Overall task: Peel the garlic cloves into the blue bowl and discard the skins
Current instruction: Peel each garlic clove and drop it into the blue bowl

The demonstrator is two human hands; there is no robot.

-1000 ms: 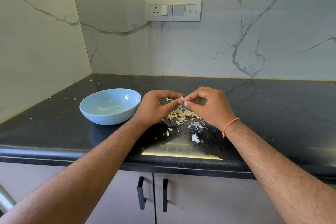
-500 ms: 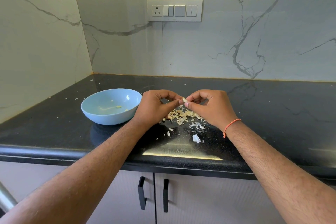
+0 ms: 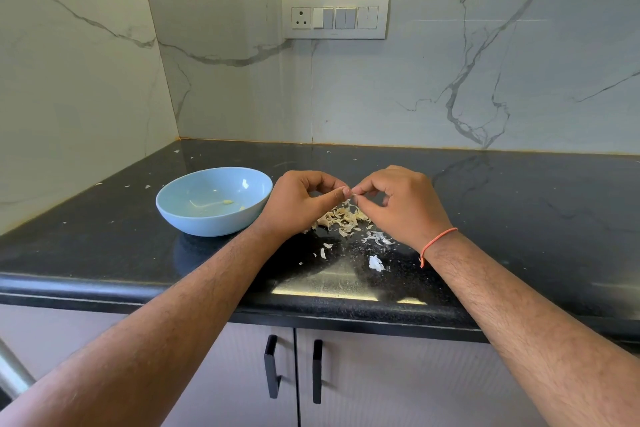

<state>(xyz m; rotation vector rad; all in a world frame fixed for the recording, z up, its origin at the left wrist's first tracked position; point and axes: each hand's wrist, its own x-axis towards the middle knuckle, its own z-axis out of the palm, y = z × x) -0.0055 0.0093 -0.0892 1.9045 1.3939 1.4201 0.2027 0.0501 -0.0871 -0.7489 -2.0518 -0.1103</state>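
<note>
Above the black countertop (image 3: 138,253) we hold a garlic clove (image 3: 350,193), barely visible, pinched between the fingertips of our left hand (image 3: 298,204) and right hand (image 3: 401,204), just over a heap of loose skins (image 3: 343,218). Left of our hands, the blue bowl (image 3: 194,218) holds only a few pale garlic scraps (image 3: 227,202).

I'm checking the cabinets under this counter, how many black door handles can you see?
2. One black handle is on the left cabinet door, the other black handle on the right door, either side of the door gap. The arms may hide others.
</note>
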